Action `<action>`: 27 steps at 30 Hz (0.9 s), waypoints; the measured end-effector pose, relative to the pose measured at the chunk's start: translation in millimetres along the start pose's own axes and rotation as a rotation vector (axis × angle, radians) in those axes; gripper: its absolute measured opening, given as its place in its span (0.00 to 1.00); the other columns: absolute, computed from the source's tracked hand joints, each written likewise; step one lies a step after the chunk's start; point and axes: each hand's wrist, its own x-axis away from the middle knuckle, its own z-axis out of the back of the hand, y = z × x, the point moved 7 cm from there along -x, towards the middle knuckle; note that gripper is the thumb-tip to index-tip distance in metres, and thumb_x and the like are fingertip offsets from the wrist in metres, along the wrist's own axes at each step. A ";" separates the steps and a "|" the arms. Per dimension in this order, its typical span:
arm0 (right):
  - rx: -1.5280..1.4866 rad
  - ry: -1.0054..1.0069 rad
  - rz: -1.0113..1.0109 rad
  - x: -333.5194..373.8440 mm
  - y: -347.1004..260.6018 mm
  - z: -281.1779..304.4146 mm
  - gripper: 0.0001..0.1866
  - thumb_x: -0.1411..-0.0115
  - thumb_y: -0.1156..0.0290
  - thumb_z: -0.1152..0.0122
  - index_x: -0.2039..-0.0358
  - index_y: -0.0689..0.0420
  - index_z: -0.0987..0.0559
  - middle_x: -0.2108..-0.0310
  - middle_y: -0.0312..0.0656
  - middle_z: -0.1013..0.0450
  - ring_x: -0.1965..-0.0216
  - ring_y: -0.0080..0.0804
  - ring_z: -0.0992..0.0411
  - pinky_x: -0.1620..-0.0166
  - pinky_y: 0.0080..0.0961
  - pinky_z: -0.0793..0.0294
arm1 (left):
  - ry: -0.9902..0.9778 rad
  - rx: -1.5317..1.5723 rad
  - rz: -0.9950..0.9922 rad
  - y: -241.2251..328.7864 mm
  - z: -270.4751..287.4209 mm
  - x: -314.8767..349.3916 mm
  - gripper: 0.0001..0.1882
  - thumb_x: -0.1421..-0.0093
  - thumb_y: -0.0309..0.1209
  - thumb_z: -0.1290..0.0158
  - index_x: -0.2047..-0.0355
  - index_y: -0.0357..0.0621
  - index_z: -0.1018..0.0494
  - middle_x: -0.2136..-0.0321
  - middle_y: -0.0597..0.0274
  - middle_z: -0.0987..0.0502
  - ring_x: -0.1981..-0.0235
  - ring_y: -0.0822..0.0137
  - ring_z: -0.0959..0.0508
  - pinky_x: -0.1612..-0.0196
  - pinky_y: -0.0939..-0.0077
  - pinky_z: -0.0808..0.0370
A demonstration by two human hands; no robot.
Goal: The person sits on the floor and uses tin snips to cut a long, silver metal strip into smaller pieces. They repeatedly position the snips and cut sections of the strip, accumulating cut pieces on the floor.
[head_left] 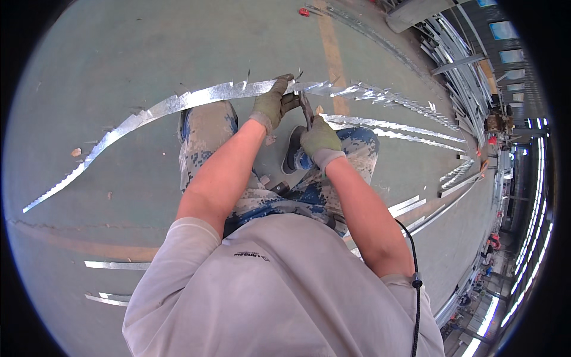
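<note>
A long, shiny metal strip (172, 105) with jagged tabs along its edge arcs across the view in front of my knees. My left hand (270, 107), in a green-grey glove, is closed round the strip near its middle, the fingers over its upper edge. The right hand (321, 140), gloved alike, grips a dark pliers-like hand tool (306, 109). Its upper end meets or nearly meets the strip just right of my left hand; the exact contact is too small to tell. More jagged strips (410, 131) lie to the right, beyond my right knee.
Flat metal strips (116, 265) lie on the green floor (143, 53) at the lower left. Long metal profiles (455, 53) are stacked at the far right. A small red object (304, 12) sits far ahead. A black cord (414, 309) hangs by my right arm.
</note>
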 end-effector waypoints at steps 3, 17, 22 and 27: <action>-0.005 0.024 -0.019 3.7 1.5 -2.0 0.23 0.35 0.63 0.44 0.43 0.59 0.27 0.43 0.57 0.24 0.40 0.54 0.25 0.39 0.48 0.25 | -0.008 0.010 0.009 -0.8 -0.9 1.1 0.20 0.22 0.37 0.54 0.38 0.38 0.32 0.50 0.51 0.24 0.56 0.55 0.15 0.53 0.60 0.12; -0.051 0.027 0.052 -1.0 7.8 6.6 0.25 0.35 0.58 0.41 0.40 0.54 0.27 0.42 0.53 0.24 0.41 0.54 0.24 0.41 0.47 0.24 | 0.105 0.144 -0.109 20.6 7.6 23.8 0.20 0.28 0.38 0.46 0.40 0.44 0.29 0.47 0.54 0.22 0.46 0.55 0.19 0.38 0.45 0.23; -0.083 0.036 0.073 1.9 7.2 6.6 0.23 0.35 0.58 0.41 0.43 0.53 0.26 0.45 0.53 0.23 0.44 0.54 0.23 0.44 0.48 0.23 | 0.242 0.422 -0.256 43.9 21.5 49.6 0.17 0.30 0.37 0.44 0.45 0.45 0.28 0.45 0.50 0.24 0.40 0.50 0.24 0.33 0.38 0.29; -0.128 0.090 0.111 2.6 12.0 6.8 0.22 0.36 0.58 0.40 0.45 0.53 0.25 0.48 0.53 0.23 0.46 0.54 0.22 0.45 0.48 0.23 | 0.281 0.612 -0.285 60.2 27.3 70.4 0.21 0.29 0.45 0.48 0.42 0.48 0.30 0.37 0.49 0.31 0.36 0.45 0.29 0.32 0.31 0.33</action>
